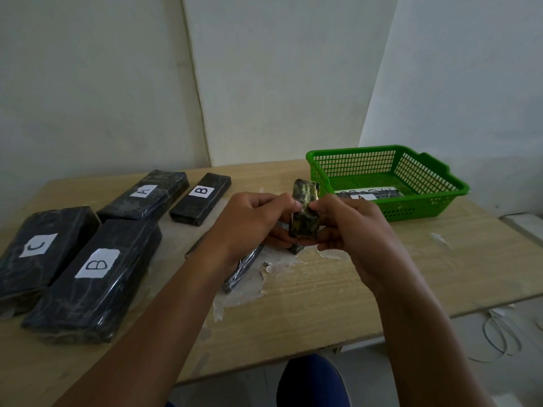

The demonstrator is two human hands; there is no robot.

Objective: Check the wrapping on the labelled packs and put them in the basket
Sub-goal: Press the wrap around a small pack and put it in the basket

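Bare forearms, no sleeves; blue garment (311, 380) at lap.

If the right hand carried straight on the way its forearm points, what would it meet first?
Probably the left hand: the right hand points up-left, both pinching the small pack. Beyond lies the far B pack; depth is unclear.

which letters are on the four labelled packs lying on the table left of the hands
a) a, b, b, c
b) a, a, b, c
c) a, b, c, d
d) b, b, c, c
a: the pack nearest the wall reads A, the slim one beside it B, the big front pack B and the leftmost pack C.
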